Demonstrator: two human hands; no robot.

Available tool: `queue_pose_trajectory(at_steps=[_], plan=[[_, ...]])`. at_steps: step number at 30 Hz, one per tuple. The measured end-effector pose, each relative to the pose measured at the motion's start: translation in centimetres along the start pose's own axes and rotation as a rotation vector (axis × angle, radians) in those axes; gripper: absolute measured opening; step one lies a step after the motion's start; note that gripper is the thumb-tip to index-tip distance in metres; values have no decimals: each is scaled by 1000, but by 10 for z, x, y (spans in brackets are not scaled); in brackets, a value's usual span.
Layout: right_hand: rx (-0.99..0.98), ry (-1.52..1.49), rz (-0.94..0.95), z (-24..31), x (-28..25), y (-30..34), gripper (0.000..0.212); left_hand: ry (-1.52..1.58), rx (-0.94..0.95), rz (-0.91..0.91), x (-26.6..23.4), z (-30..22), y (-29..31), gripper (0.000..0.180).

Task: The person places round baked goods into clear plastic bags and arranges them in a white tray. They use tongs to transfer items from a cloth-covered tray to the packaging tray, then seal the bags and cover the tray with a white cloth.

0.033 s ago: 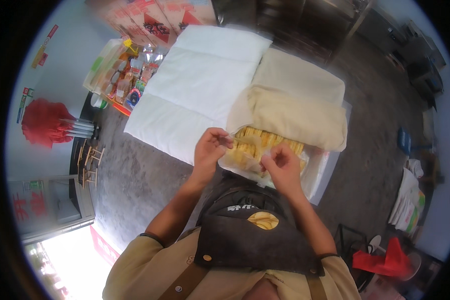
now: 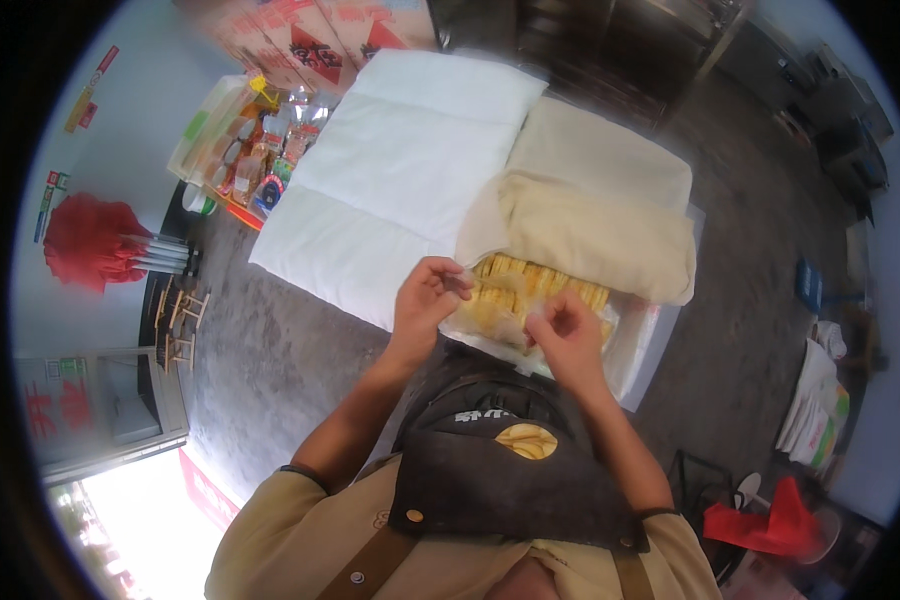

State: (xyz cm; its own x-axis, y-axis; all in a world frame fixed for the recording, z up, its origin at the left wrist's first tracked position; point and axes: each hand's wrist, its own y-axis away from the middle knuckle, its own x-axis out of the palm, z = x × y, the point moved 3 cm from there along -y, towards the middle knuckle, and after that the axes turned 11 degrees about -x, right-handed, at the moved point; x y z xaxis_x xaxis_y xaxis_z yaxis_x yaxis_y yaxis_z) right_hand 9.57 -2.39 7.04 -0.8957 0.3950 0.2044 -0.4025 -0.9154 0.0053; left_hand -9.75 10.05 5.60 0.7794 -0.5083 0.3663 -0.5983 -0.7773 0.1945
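Note:
Both my hands are raised over the near part of a white box [image 2: 658, 335], in front of my dark apron. A thin, see-through plastic bag or sheet [image 2: 505, 305] stretches between them. My left hand [image 2: 432, 305] pinches one edge of it, and my right hand [image 2: 568, 335] grips the other side with curled fingers. Through and beyond the plastic lie rows of yellow, sliced-looking food pieces [image 2: 535, 275]; their exact kind is unclear. A folded cream cloth [image 2: 600, 235] covers the far part of the box.
A thick white quilted cover [image 2: 400, 160] spreads to the left of the box. Behind it stands a tray of jars and packets [image 2: 260, 160], with cartons [image 2: 320, 45] at the back. A red umbrella-like bundle [image 2: 95, 240] and small wooden stools [image 2: 180, 320] are at the left.

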Motion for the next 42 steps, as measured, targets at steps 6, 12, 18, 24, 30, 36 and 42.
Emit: queue_pose_trajectory(at_steps=[6,12,18,24,30,36,42], plan=[[144,167,-46,-19,-48,30,20,-242,-285,0,-13,37,0,46],[145,212,-62,-36,-58,46,12,-1264,-404,-211,-58,39,17,43],[-79,383,4,-18,-23,39,22,-1086,-548,-35,-72,33,3,22],[-365,724,337,4,27,11,26,-81,-209,175,-35,54,-17,39],[-338,575,417,-5,58,-31,18,-366,-167,297,-27,69,-17,42],[-305,597,366,-30,63,-57,11,-464,-287,198,-34,75,-37,25],[-315,514,277,-55,43,-53,12,-378,-415,235,-45,89,-41,32]])
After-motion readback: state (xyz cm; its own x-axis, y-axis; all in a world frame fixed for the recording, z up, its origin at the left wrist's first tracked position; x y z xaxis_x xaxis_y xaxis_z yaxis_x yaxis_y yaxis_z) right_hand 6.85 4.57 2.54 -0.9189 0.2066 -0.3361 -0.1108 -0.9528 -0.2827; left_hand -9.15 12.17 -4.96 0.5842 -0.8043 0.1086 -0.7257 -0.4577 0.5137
